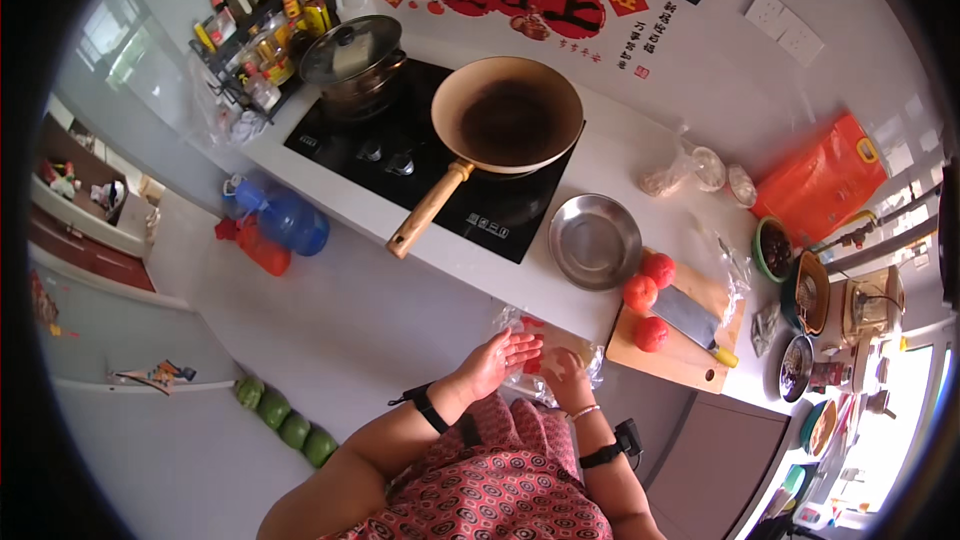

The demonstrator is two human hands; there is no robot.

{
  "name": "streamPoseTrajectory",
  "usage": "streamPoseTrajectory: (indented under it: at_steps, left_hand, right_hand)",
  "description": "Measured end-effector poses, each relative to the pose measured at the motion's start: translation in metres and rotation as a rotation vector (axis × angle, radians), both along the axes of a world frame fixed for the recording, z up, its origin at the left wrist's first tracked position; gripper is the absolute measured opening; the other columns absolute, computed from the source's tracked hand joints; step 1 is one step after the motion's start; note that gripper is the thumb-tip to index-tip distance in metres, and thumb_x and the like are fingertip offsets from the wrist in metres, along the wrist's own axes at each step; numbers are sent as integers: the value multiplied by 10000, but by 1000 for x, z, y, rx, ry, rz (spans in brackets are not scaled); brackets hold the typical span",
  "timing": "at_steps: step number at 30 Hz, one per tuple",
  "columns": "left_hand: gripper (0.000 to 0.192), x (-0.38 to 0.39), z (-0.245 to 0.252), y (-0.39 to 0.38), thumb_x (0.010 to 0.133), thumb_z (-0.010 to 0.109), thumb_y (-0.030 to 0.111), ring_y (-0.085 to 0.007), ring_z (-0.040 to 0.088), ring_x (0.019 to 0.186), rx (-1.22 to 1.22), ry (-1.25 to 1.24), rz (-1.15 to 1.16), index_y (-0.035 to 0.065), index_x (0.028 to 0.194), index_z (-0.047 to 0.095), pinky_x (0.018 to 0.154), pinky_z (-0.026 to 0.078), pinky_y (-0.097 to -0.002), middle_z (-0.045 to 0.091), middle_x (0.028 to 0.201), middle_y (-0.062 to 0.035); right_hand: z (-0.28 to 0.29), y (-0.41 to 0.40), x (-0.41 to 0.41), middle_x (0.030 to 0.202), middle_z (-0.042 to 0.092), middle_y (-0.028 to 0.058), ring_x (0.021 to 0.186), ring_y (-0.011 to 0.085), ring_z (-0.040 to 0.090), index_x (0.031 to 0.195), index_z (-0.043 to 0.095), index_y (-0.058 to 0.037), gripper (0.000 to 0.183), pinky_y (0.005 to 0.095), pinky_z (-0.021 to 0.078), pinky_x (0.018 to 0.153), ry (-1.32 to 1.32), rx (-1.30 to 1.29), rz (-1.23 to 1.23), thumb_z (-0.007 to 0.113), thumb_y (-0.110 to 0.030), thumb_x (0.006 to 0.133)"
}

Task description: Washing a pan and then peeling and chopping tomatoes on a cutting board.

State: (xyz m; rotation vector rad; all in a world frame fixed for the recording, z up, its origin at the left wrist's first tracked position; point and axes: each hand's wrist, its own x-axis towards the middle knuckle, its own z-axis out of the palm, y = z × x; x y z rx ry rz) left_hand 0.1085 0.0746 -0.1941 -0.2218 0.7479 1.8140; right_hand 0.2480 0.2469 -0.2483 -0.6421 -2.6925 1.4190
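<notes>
Both my hands are in front of my body, beyond the counter's front edge. My left hand (pixel 501 361) has its palm turned inward and its fingers stretched out, holding nothing. Close to its right is my right hand (pixel 568 377), with bent, slightly blurred fingers; whether it grips anything cannot be told. Behind and below the hands lies a clear plastic bag (pixel 553 336) with red print, partly hidden by them. Nearest on the counter is a wooden cutting board (pixel 628 339) bearing three tomatoes (pixel 650 334) and a cleaver (pixel 686 316) with a yellow handle.
A shallow steel dish (pixel 595 242) stands beside the board. On the black cooktop (pixel 330 146) are a frying pan (pixel 506 116), its wooden handle (pixel 431 208) jutting past the counter edge, and a lidded pot (pixel 352 82). A blue water jug (pixel 292 221) and several green melons (pixel 294 431) are at left.
</notes>
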Motion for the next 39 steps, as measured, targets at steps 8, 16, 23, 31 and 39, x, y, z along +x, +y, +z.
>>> streamPoseTrajectory:
  at_steps: [8, 16, 23, 31, 39]
  left_hand:
    - [300, 26, -1, -2, 1014, 500, 361, -210, 605, 1121, -231, 184, 186, 113, 1109, 640, 1023, 430, -404, 676, 1138, -58]
    - [288, 169, 66, 112, 1007, 538, 341, -201, 622, 1027, -33, 126, -52, 80, 1085, 633, 963, 462, -358, 675, 1055, -71]
    - [300, 416, 88, 258, 1009, 540, 337, -223, 643, 989, 54, 3, -488, 71, 1061, 667, 942, 504, -390, 695, 1035, -84]
    - [416, 693, 146, 436, 1042, 456, 445, -220, 638, 1002, 209, -200, -1085, 83, 1063, 660, 947, 508, -385, 674, 1028, -74]
    - [447, 910, 124, 594, 1029, 453, 460, -243, 612, 981, 165, -370, -1296, 44, 1090, 608, 911, 496, -399, 650, 1019, -86]
  right_hand:
    - [91, 30, 25, 1250, 626, 76, 1138, 196, 636, 1309, 552, -25, 379, 345, 539, 951, 117, -897, -242, 642, -207, 989]
    - [143, 91, 241, 1292, 616, 107, 1197, 220, 609, 1319, 541, -23, 371, 359, 484, 1020, 644, -1308, -253, 556, -258, 1033]
    - [158, 149, 518, 1226, 645, 134, 1122, 238, 641, 1252, 576, -3, 367, 380, 518, 969, 1064, -1180, -561, 526, -297, 1037]
    - [165, 243, 812, 1183, 682, 100, 929, 214, 656, 1068, 685, -69, 341, 322, 538, 799, 1812, -955, -1186, 549, -370, 982]
    - [111, 380, 1031, 1271, 626, 166, 911, 269, 646, 1194, 545, -90, 515, 356, 542, 702, 2200, -763, -1627, 522, -553, 968]
